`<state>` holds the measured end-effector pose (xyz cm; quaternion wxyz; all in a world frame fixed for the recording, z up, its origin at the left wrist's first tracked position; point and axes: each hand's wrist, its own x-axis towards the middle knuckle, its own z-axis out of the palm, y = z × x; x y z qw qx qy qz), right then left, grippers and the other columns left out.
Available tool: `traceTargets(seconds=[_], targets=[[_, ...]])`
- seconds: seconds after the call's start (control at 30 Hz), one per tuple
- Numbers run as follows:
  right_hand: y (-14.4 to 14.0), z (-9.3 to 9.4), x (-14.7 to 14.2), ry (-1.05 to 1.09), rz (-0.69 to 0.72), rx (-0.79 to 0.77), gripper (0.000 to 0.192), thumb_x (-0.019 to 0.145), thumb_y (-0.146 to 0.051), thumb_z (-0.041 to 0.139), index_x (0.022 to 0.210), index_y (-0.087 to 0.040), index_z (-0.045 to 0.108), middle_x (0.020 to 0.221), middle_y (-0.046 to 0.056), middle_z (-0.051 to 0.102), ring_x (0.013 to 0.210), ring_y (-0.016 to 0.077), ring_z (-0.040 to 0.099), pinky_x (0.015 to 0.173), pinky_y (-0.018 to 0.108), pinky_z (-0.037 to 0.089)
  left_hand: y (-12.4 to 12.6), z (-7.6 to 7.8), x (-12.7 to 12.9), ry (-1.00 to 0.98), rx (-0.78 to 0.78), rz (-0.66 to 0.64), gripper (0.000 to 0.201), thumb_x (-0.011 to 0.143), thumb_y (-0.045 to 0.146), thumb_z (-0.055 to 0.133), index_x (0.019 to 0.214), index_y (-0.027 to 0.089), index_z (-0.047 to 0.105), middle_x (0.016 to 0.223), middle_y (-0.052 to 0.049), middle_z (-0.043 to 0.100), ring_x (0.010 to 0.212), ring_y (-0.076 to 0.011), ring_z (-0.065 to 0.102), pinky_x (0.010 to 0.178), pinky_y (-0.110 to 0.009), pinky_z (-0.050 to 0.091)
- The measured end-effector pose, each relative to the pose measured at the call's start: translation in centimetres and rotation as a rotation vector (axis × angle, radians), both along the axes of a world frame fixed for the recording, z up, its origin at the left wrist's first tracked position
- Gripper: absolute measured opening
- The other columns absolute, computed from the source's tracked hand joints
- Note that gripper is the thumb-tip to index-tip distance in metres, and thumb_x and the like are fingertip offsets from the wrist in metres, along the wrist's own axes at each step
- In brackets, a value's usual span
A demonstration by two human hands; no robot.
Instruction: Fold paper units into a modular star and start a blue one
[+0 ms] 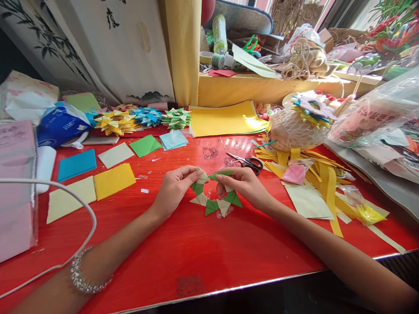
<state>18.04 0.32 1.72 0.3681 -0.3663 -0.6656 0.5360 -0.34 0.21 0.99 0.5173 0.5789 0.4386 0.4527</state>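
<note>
A ring of folded paper (212,205) in green and cream, with pointed tips, is held up just over the red table. Its left upper side is pinched between the thumb and fingers of my left hand (175,187). On the other side, my right hand (244,185) grips the ring's upper right part, where a green piece points toward the left fingers. Both sets of fingers nearly meet at the top of the ring. My fingers hide part of the folded pieces there, so I cannot tell whether the ring is closed.
Black-handled scissors (250,163) lie behind my right hand. Stacks of coloured paper, like the yellow sheets (114,181), spread to the left. Finished paper stars (118,122) line the back. Yellow strips (330,196) and a woven basket (291,128) stand right. A white cable (93,218) crosses the left side.
</note>
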Motion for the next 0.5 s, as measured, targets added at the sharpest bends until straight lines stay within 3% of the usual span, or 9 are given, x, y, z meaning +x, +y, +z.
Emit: traceTargets(seconds=[0.5], targets=[[0.04, -0.11, 0.06, -0.010, 0.006, -0.024, 0.025, 0.083, -0.034, 0.049, 0.075, -0.013, 0.060, 0.062, 0.001, 0.060, 0.056, 0.0096, 0.055, 0.056, 0.022, 0.044, -0.02, -0.11, -0.01, 0.017, 0.016, -0.024, 0.020, 0.078, 0.034, 0.057, 0.078, 0.015, 0.063, 0.076, -0.002, 0.064, 0.073, -0.0137, 0.058, 0.067, -0.021, 0.044]])
